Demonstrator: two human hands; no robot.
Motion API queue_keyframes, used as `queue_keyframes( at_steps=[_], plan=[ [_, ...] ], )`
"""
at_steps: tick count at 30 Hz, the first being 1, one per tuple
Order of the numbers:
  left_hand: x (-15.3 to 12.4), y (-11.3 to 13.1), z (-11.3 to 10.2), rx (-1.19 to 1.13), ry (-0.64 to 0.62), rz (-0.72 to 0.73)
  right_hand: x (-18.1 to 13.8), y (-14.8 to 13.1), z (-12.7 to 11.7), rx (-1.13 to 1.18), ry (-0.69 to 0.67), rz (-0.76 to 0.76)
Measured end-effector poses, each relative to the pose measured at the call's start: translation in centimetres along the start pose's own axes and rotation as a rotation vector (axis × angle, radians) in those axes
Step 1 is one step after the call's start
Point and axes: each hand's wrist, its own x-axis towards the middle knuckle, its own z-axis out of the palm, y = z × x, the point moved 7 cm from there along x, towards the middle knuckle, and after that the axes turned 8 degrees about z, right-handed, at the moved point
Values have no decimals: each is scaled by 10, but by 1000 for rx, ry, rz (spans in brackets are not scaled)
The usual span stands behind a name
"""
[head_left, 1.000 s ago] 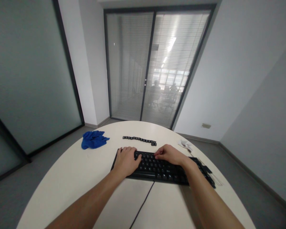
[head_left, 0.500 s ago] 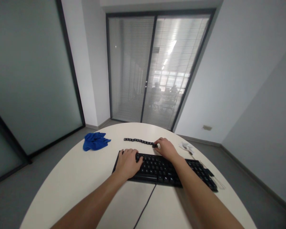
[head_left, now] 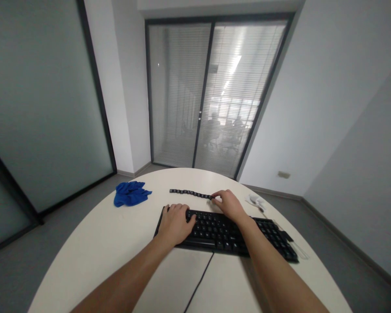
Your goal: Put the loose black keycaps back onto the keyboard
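A black keyboard (head_left: 211,230) lies across the white round table. My left hand (head_left: 175,222) grips its left part, fingers bent over the far edge and thumb on the keys. Beyond the keyboard, small black keycaps (head_left: 190,192) form a slightly wavy row. At the row's right end, my right hand (head_left: 230,205) has thumb and forefinger closed on a keycap (head_left: 211,197), mostly covered by the fingertips. My right forearm crosses above the keyboard and hides some of its keys.
A crumpled blue cloth (head_left: 130,194) lies at the table's left. On the right are a white crumpled item (head_left: 256,201) and a thin tool with a pale wire end (head_left: 300,250), partly behind the keyboard. A black cable (head_left: 200,280) runs toward me.
My right fingertips have shifted slightly, and the keycap that showed below them now sits in line with the row's end. My left hand and the keyboard stay in place.
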Motion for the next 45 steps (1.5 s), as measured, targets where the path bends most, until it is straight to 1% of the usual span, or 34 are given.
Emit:
queue_keyframes(
  at_steps=[1, 2, 3, 5, 8, 11, 14, 24, 29, 34, 41, 45],
  plan=[
    [0, 0, 0, 1, 2, 4, -3, 5, -6, 41, -5, 14],
    [0, 0, 1, 3, 5, 7, -6, 9, -11, 141, -25, 27],
    [0, 0, 1, 3, 8, 8, -10, 12, -15, 229, -60, 13],
    [0, 0, 2, 0, 4, 8, -19, 16, -21, 306, -133, -13],
    [1, -1, 3, -2, -8, -4, -31, 21, -23, 298, -235, -11],
    [1, -1, 3, -1, -9, -14, -38, 22, -17, 278, -352, 5],
    [1, -1, 3, 4, -7, -7, -40, 23, -12, 298, -407, 16],
    [0, -1, 5, 19, 12, 6, -43, 21, -10, 318, -458, -7],
    [1, 0, 3, 20, 11, 14, -43, 20, -8, 295, -454, -1],
    [0, 1, 2, 17, 6, 10, -43, 17, -10, 223, -438, 10],
    [0, 0, 4, 26, 6, 7, -45, 1, -16, 90, -421, -25],
    [0, 0, 3, 21, 12, 13, -45, -1, -16, 77, -409, -37]
  ],
)
